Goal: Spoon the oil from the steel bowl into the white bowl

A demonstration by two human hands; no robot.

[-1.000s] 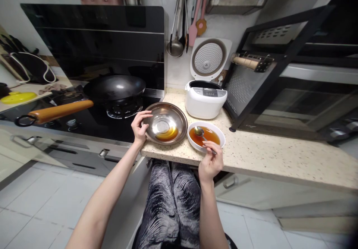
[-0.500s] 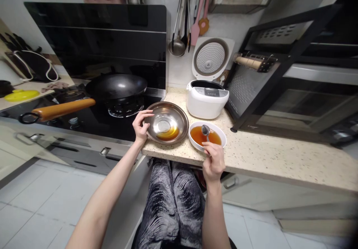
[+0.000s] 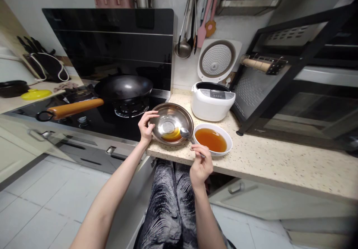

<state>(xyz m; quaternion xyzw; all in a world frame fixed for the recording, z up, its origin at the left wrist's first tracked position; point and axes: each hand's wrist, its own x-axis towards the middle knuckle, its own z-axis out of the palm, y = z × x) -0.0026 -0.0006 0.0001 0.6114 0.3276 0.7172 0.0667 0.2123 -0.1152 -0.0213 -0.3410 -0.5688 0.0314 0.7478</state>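
The spoon [image 3: 184, 132] is held over the metal bowl [image 3: 180, 116], at its near right side, the handle pinched by the right hand [image 3: 201, 165]. The left rim is touched by the curled left hand [image 3: 146, 126]; whether it is gripped cannot be told. Drips could be spilled on the white bowl's [image 3: 229, 142] left rim or the counter [image 3: 265, 152] if the spoon were tilted.

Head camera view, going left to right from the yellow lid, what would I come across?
Yellow lid, wok's wooden handle, black wok, left hand, metal bowl, white bowl of amber liquid, glass-fronted appliance.
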